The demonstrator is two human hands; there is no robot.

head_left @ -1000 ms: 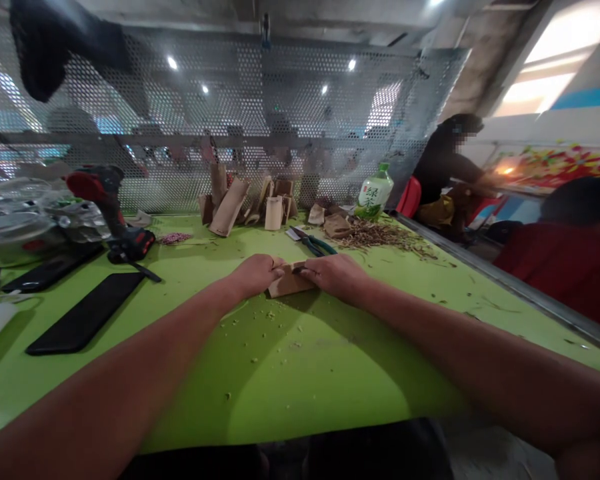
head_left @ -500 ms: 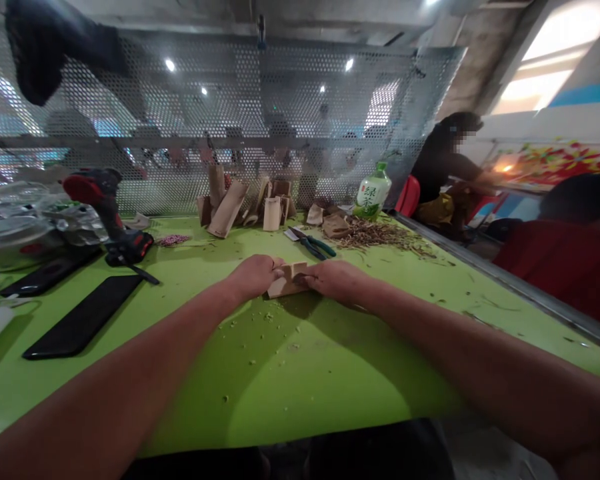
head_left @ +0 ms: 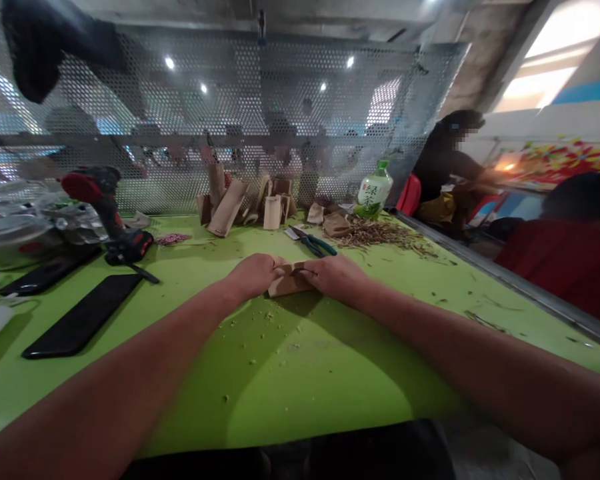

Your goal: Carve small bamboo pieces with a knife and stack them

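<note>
The left hand (head_left: 254, 277) and right hand (head_left: 336, 279) clamp a folded tan piece (head_left: 290, 283) between them, mid-table. Crumbs (head_left: 260, 320) litter the green table (head_left: 300, 393); green-handled pliers (head_left: 313, 243) lie just beyond, near the far edge, before a perforated metal screen (head_left: 260, 87). A co-worker (head_left: 445, 150) sits beyond the right edge.

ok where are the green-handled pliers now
In the head view, the green-handled pliers lie on the green table, just beyond the person's right hand and left of the pile of brown plant clippings.
</note>
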